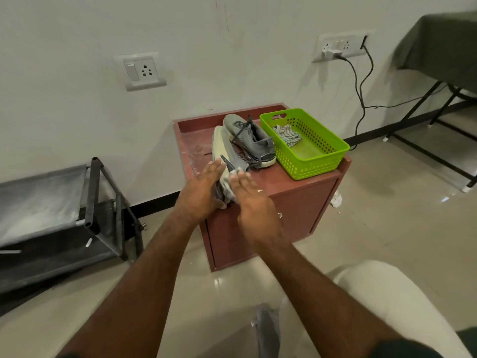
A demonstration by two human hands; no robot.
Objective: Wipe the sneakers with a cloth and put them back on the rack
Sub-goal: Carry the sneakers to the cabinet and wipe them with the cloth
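Left hand (200, 188) steadies the tilted sneaker (224, 153) with flat fingers, right hand (254, 200) just beside presses the cloth (229, 187) on (fingers straight).

Soft, even indoor light is filling the room. Glare is shining off the floor (387, 202). Faint shadows are falling under the cabinet (271, 218). The right hand (254, 202) is blurring slightly, and the wide lens is bending lines near the edges.

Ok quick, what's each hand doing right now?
Left hand: open, straight fingers resting on the sneaker.
Right hand: open, flat fingers pressing a cloth against that sneaker.
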